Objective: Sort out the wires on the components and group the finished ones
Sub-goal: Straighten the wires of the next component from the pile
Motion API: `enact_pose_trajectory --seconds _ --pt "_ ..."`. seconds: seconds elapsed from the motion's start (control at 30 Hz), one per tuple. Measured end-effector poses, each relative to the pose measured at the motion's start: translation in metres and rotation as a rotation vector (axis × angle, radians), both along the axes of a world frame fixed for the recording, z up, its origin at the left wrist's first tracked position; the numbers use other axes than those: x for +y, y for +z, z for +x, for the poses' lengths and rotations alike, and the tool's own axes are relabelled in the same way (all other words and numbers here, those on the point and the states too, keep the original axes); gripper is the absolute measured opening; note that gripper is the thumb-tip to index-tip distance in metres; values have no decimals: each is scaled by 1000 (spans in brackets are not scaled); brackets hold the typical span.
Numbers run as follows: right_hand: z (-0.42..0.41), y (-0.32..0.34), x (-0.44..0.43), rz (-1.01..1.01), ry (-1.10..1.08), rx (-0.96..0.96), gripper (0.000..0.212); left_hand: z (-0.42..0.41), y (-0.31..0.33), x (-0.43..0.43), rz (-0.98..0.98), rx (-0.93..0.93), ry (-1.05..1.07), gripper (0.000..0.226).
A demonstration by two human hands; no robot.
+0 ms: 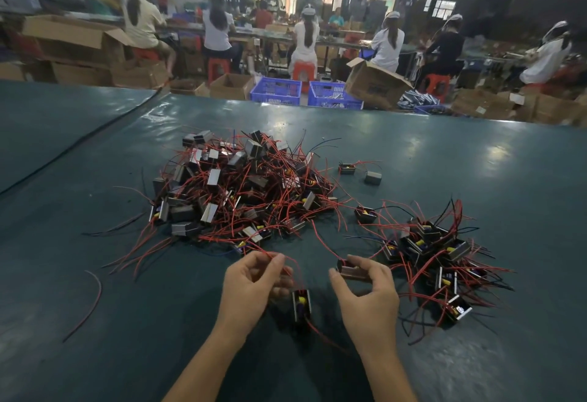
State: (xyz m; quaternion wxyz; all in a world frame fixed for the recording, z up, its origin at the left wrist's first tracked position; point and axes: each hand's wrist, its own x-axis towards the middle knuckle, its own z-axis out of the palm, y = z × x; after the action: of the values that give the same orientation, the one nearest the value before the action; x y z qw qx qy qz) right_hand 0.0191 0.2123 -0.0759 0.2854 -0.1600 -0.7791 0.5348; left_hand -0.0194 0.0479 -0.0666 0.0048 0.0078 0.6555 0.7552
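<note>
While both hands work over the lower centre of the frame, I read the left hand (251, 287) as pinching a red wire (290, 262) between thumb and forefinger. A component (301, 304) hangs from that wire just below the hand, between the two wrists; I cannot tell whether it touches the surface. The right hand (368, 293) grips a second component (351, 269), thumb at its left end, curled fingers over its top. A red lead runs from it up toward the large tangled pile (238, 191) in the centre of the frame. A smaller group (438, 261) of components lies at centre right, just beside the right hand. Between the heaps I note three single components (365, 213), well apart. A loose red wire (92, 303) lies at lower left. All rest on the dark green table (95, 179). Beyond its upper edge stand blue crates (276, 90), cardboard boxes (374, 85) and seated workers (305, 39)
</note>
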Motion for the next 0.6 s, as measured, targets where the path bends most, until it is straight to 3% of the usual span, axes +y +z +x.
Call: enact_pose_trajectory --seconds 0.17,0.4,0.6 --pt "2 -6 2 218 22 -123 36 -10 -15 -8 -333 313 98 14" --pt "5 -5 0 304 15 -228 44 -14 -18 -13 -495 306 109 19" --pt "10 5 4 360 -123 -320 49 -8 -21 -9 -780 382 -45 16"
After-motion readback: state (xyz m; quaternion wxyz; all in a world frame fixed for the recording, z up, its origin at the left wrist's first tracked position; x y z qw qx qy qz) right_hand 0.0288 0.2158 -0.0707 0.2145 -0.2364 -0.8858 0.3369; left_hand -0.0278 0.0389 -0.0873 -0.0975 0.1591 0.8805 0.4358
